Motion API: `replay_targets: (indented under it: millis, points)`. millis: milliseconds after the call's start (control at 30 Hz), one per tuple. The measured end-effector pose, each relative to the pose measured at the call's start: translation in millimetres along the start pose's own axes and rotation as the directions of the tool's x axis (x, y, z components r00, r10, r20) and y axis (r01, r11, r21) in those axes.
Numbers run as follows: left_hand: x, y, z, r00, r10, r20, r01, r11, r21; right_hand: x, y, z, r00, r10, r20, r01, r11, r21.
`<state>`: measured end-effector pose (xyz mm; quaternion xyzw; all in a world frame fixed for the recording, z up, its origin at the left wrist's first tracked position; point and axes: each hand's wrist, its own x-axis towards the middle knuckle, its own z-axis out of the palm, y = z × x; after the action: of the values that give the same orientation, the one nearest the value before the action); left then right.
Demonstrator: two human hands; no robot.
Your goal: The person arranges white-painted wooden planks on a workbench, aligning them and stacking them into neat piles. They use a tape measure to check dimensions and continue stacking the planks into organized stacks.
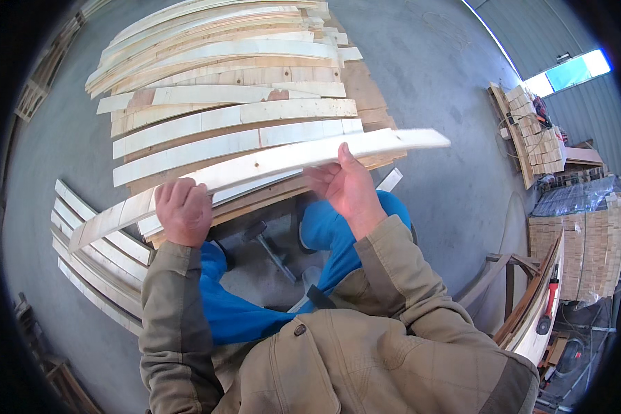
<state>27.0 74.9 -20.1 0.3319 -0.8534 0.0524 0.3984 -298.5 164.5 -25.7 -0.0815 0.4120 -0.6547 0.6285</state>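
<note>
A long pale wooden slat with a few knots is held up in front of me, slanting from lower left to upper right. My left hand is closed round its near edge, left of the middle. Farther right, my right hand grips the slat with the thumb on its near face; the fingers are slightly blurred and partly behind it. Just beyond lie several similar wooden slats side by side on a low board platform. The held slat covers part of the nearest ones.
A hammer is between my blue-trousered legs. More slats lie on the floor at left. At right are stacked timber blocks, a wrapped wood stack and a red-handled tool on leaning boards.
</note>
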Motion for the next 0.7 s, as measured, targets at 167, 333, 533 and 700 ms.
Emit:
replay_targets:
  millis: [167, 333, 533, 700]
  points:
    - [-6, 2, 12, 0.999, -0.004, 0.038, 0.004, 1.0, -0.006, 12, 15, 0, 0.969, -0.022, -0.248, 0.045, 0.995, 0.087]
    - [-8, -5, 24, 0.996, -0.073, 0.059, 0.072, 0.997, 0.018, 13, 17, -9, 0.994, -0.082, -0.066, 0.089, 0.989, 0.118]
    - [-14, -11, 26, 0.984, -0.159, 0.084, 0.155, 0.987, 0.048, 17, 24, -18, 0.994, -0.07, -0.085, 0.079, 0.99, 0.116]
    - [-2, -1, 21, 0.968, -0.201, 0.151, 0.199, 0.98, 0.026, 17, 13, -30, 0.989, -0.147, 0.001, 0.146, 0.988, 0.053]
